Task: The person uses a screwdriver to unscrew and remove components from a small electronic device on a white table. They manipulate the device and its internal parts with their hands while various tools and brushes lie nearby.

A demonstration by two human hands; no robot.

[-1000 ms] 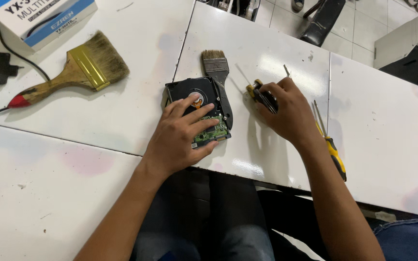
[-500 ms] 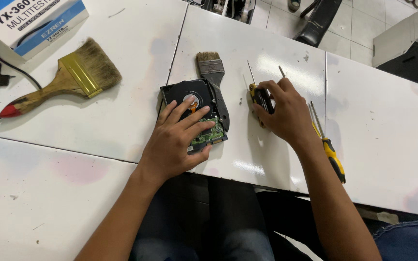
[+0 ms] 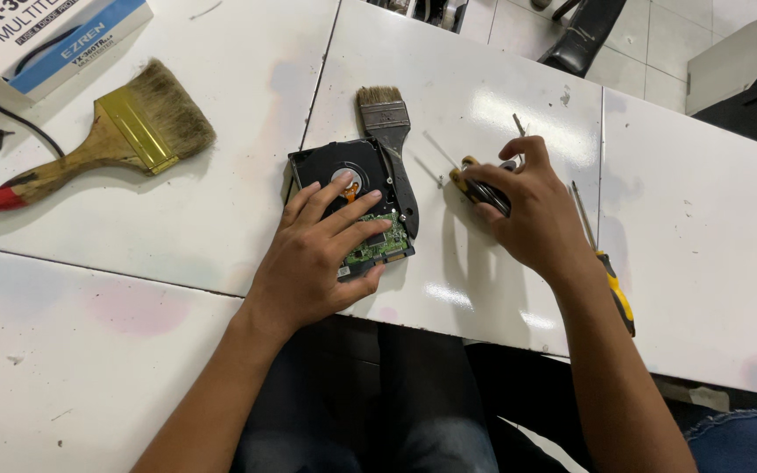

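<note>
The left hand (image 3: 321, 254) lay flat on the hard drive (image 3: 352, 206) at the table's near edge, while the right hand (image 3: 532, 215) — just to its right — gripped a screwdriver (image 3: 481, 186) (shaft angled up-left, away from the drive).

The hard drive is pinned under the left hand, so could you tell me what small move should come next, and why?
Probably lift the screwdriver that the right hand grips off the table and bring its tip to the hard drive. The left hand lies flat on the drive's green board, steadying it.
</note>
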